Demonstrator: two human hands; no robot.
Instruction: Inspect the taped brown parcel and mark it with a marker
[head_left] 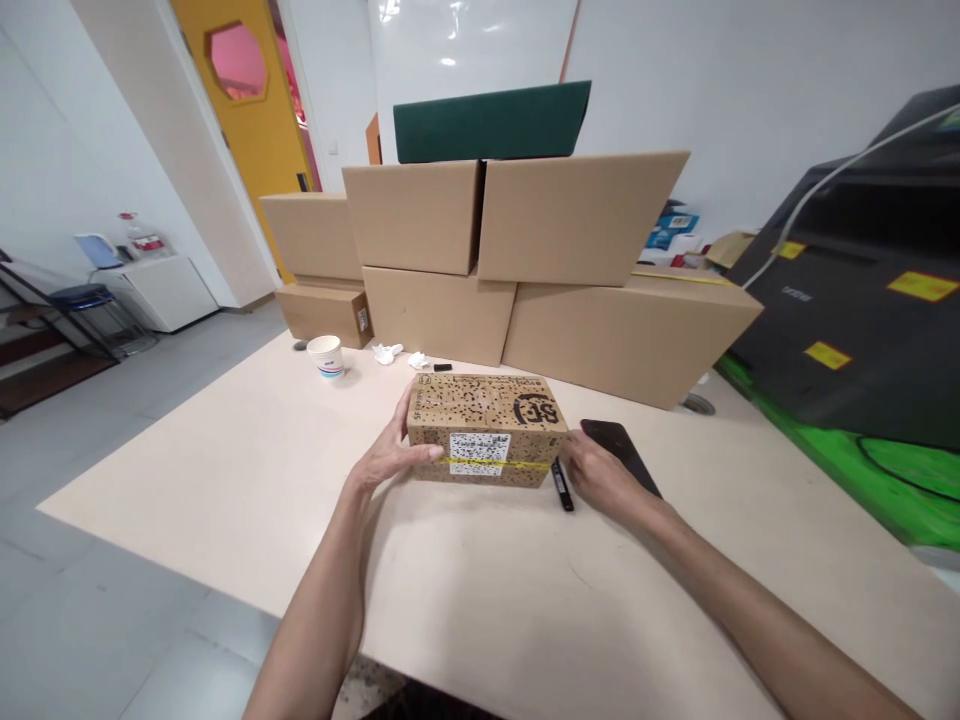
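Observation:
A small brown cardboard box (487, 405) covered in black speckles stands on the table before me, with a white label (480, 453) on its front. Across that front runs a thin yellow strip (525, 464), passing over the label. My left hand (390, 455) grips the box's left end, its thumb laid on the front face near the strip. At the right end my right hand (592, 468) is closed, fingers curled against the box edge; what they hold, if anything, is hidden. A black pen-like object (562, 487) lies just beside this hand, and a dark phone-like slab (619, 450) sits behind it.
Large plain cartons (442, 310) are stacked along the table's back, topped by a dark green box (491, 125). A paper cup (326, 356), crumpled tissues (388, 353) and a small black piece (442, 367) lie in front of them. Black equipment (847, 290) stands at right.

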